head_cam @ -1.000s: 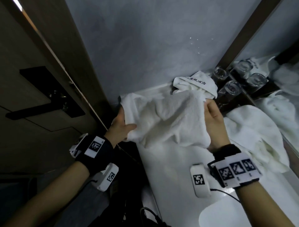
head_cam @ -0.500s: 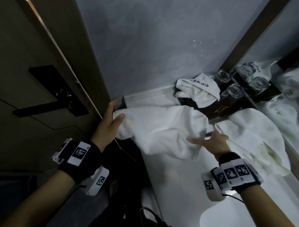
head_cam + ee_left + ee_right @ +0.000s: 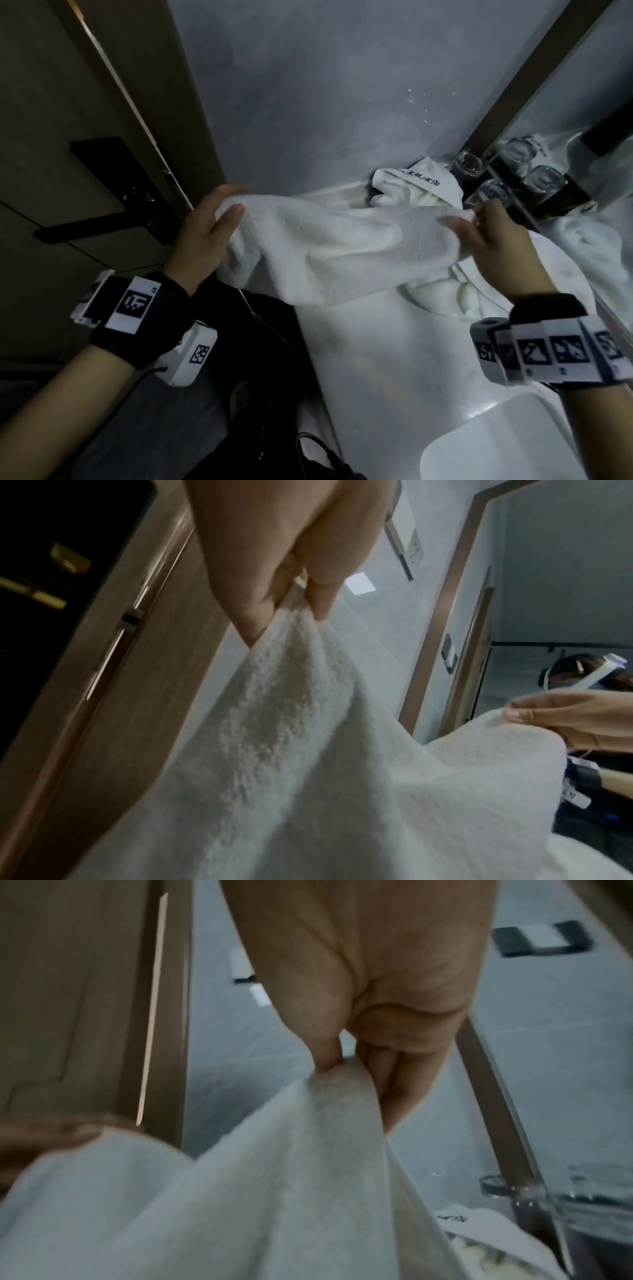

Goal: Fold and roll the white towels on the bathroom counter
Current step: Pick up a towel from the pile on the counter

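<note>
A white towel hangs stretched between both hands above the white counter. My left hand pinches its left corner near the door frame; the left wrist view shows thumb and fingers clamped on the towel. My right hand pinches the right corner, and the right wrist view shows the towel caught between thumb and fingers. A second white towel lies crumpled on the counter under my right hand. A smaller white cloth with dark lettering sits at the back.
Upturned glasses stand on a dark tray at the back right, beside the mirror. A wooden door with a black handle is close on the left. The white basin rim is at the near right. A dark bag lies below the counter edge.
The towel was bunched between my hands, then lowered with the right hand off it; now both hands pinch its corners and hold it spread wide and lifted.
</note>
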`<state>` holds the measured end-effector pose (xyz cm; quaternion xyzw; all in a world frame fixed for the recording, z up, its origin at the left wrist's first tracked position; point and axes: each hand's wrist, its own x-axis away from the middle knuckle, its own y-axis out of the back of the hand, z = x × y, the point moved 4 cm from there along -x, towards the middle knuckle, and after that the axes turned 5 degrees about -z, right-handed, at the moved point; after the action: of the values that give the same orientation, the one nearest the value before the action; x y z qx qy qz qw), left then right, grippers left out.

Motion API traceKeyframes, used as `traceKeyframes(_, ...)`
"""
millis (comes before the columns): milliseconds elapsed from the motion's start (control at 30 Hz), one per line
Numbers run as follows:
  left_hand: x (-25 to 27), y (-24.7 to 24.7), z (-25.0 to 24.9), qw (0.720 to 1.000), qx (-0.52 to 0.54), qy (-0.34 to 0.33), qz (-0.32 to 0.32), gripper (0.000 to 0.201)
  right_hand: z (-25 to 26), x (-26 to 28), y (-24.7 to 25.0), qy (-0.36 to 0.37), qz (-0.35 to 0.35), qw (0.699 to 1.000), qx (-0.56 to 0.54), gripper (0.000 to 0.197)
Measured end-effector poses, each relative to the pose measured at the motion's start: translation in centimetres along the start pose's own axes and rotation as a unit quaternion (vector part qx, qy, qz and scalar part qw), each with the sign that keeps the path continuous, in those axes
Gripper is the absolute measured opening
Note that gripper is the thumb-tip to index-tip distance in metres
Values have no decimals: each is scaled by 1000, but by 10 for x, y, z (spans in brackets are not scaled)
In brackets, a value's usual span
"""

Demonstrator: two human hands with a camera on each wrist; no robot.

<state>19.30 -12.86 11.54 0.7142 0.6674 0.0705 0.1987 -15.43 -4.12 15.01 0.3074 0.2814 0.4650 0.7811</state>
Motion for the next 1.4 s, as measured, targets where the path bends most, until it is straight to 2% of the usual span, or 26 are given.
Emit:
traceKeyframes(67, -1, 2, -4, 998, -30, -6, 51, 43, 14, 2, -4, 63, -26, 997, 19, 30)
traceKeyframes(133, 0, 5, -7, 992, -78, -24, 96, 66, 17, 4, -6, 91, -37, 994, 40, 34)
traceKeyframes(167, -1, 7, -9, 990, -96, -33, 98, 69, 18, 5, -6, 103, -45, 992, 52, 34)
traceKeyframes(267, -8, 22, -12, 990, -133, -32, 36, 58, 22, 8, 2, 136, -91, 983, 86, 25)
traceKeyframes(367, -15, 40, -16, 988, -148, -41, -30, 36, 30, 8, 9, 191, -121, 967, 118, 16)
traceKeyframes(433, -15, 48, -20, 990, -121, -55, -38, 20, 27, 3, 15, 171, -118, 975, 77, 16)
traceKeyframes(567, -16, 61, -27, 995, -81, -46, -41, 13, 20, -12, 33, 87, -117, 989, -28, 29)
traceKeyframes(667, -22, 72, -42, 994, -59, -60, -69, 22, 23, -21, 52, 65, -96, 987, -112, 30)
traceKeyframes(700, -26, 74, -47, 995, -50, -64, -67, 26, 25, -24, 55, 49, -73, 988, -128, 40)
traceKeyframes(767, -31, 73, -54, 994, -72, -70, -47, 35, 31, -28, 54, 52, -12, 995, -79, 83)
traceKeyframes(833, -34, 66, -59, 983, -155, -93, -25, 37, 31, -32, 46, 98, 26, 993, 68, 109)
traceKeyframes(867, -33, 61, -60, 974, -195, -110, -23, 35, 29, -34, 40, 104, 47, 986, 123, 110)
traceKeyframes(900, -31, 56, -60, 965, -227, -128, -20, 30, 27, -34, 35, 91, 71, 981, 154, 101)
traceKeyframes(967, -26, 44, -57, 954, -262, -146, -10, 16, 23, -32, 26, 78, 102, 974, 188, 64)
traceKeyframes(1033, -23, 34, -50, 959, -256, -121, 8, 16, 20, -26, 19, 109, 94, 971, 192, 31)
traceKeyframes(1133, -19, 16, -32, 986, -163, -24, 23, 21, 13, -15, 9, 66, 70, 987, 130, 10)
traceKeyframes(1200, -10, -7, -22, 994, -44, 89, 36, 16, 10, -6, -12, -13, 112, 993, 26, 14)
traceKeyframes(1233, -3, -23, -18, 986, 24, 154, 54, 14, 11, 0, -27, -70, 150, 985, -47, 16)
traceKeyframes(1300, 8, -60, -16, 956, 136, 240, 95, 13, 21, 8, -60, -152, 223, 945, -183, 26)
traceKeyframes(1367, 10, -91, -31, 939, 205, 255, 103, 14, 42, 10, -84, -145, 254, 918, -269, 32)
traceKeyframes(1400, 5, -101, -44, 939, 234, 236, 91, 14, 56, 7, -86, -108, 226, 923, -292, 33)
